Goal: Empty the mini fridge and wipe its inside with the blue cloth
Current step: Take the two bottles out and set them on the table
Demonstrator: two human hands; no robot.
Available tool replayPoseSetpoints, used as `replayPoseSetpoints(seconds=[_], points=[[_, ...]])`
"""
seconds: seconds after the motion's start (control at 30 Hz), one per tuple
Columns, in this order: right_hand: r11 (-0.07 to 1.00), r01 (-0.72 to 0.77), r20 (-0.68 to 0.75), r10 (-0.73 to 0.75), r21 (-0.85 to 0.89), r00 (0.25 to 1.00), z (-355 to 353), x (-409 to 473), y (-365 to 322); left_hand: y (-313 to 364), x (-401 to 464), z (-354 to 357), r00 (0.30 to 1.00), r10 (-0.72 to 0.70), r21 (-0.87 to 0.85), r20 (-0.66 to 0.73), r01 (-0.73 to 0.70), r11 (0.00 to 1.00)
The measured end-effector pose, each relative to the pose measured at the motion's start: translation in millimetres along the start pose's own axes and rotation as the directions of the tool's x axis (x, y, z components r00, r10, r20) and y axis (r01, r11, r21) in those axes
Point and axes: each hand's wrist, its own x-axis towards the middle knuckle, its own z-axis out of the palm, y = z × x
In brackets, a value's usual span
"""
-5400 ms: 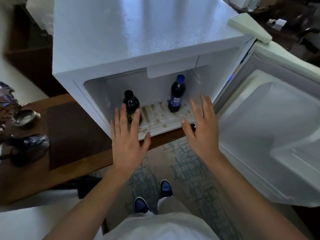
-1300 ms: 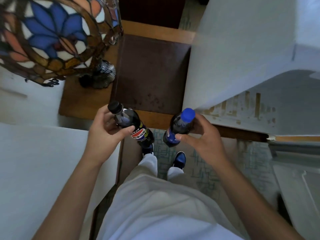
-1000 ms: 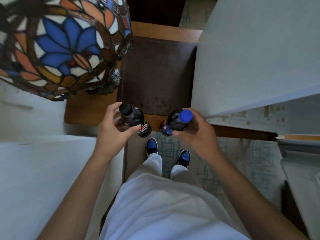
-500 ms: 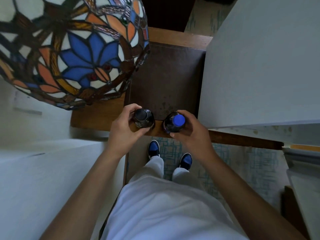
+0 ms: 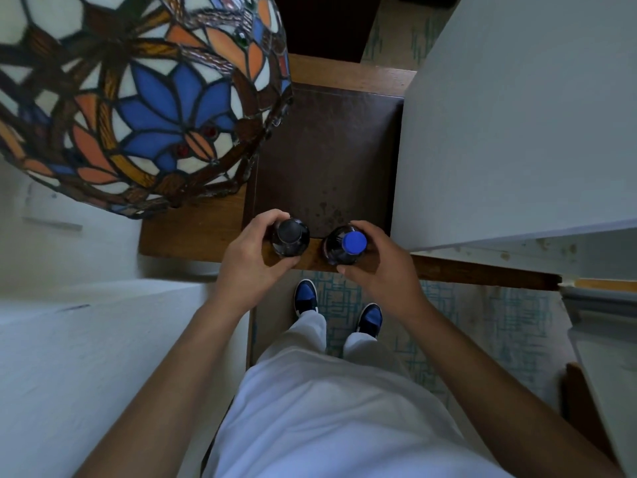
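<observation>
Two dark soda bottles stand upright side by side at the front edge of the wooden table (image 5: 193, 232), seen from straight above. My left hand (image 5: 250, 258) is wrapped around the black-capped bottle (image 5: 289, 236). My right hand (image 5: 381, 267) grips the blue-capped bottle (image 5: 346, 244). The white mini fridge (image 5: 517, 125) stands on the table just right of the bottles; a strip of its inside floor (image 5: 551, 250) shows under its top. No blue cloth is in view.
A stained-glass lampshade (image 5: 138, 98) hangs over the table's left part, close above the bottles. A dark brown mat (image 5: 327, 150) covers the table between lamp and fridge. The open fridge door (image 5: 606, 367) stands at the right edge. White bedding (image 5: 86, 357) lies at left.
Both hands carried the bottles from the fridge to the left, turned them upright and lowered them to the table's front edge. My view has swung left and closer to the lamp.
</observation>
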Motion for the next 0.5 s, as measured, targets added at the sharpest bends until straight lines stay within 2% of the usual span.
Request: replayPoseSetpoints(seconds=[0.33,0.5], points=[[0.998,0.061,-0.063,-0.062,-0.011,0.996,-1,-9,-3,-1,-12,5,0.998,-0.014,-0.033,-0.062,0.012,0.999],[0.998,0.060,-0.100,-0.060,-0.007,0.993,-9,-18,-11,3,-18,5,0.994,0.043,0.016,-0.100,-0.042,0.999]])
